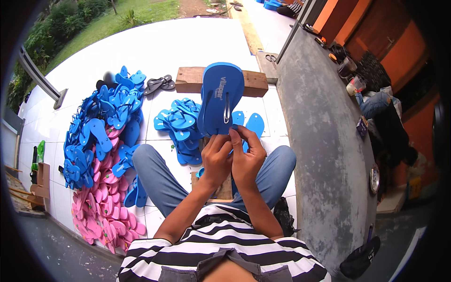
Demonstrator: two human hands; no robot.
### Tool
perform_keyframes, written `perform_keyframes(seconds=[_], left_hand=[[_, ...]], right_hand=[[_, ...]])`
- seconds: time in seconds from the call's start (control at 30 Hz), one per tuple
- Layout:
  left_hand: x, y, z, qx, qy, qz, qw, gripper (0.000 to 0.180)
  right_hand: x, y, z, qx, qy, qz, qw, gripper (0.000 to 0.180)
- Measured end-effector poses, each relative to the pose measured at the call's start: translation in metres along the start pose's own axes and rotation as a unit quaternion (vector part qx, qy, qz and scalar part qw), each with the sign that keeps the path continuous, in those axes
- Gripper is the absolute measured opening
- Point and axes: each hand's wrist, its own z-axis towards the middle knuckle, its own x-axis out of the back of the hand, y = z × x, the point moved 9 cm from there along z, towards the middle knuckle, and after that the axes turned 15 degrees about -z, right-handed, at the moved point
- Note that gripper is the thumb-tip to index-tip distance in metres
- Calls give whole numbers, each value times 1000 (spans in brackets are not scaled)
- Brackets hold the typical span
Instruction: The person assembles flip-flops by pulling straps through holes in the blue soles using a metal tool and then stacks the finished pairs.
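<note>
Both hands, left hand (216, 157) and right hand (247, 157), pinch the blue sandal's (221, 98) heel end; finished sandal heaps (101, 155) lie left of it.

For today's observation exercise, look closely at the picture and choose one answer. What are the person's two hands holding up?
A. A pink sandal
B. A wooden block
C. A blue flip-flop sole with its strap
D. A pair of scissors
C: both the left hand and the right hand grip the lower end of an upright blue flip-flop sole, with a strap running down its face.
</note>
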Motion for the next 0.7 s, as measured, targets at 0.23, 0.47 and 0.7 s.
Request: perform_keyframes(seconds=[0.23,0.47,0.7], left_hand=[[53,-1,20,-68,54,-42,995,25],[77,-12,108,-21,25,77,997,40],[60,-24,130,42,-61,-9,997,38]], right_hand=[[-32,5,27,-79,-188,335,920,28],[-41,-1,31,-57,-275,334,900,30],[-48,5,29,-51,-322,326,888,30]])
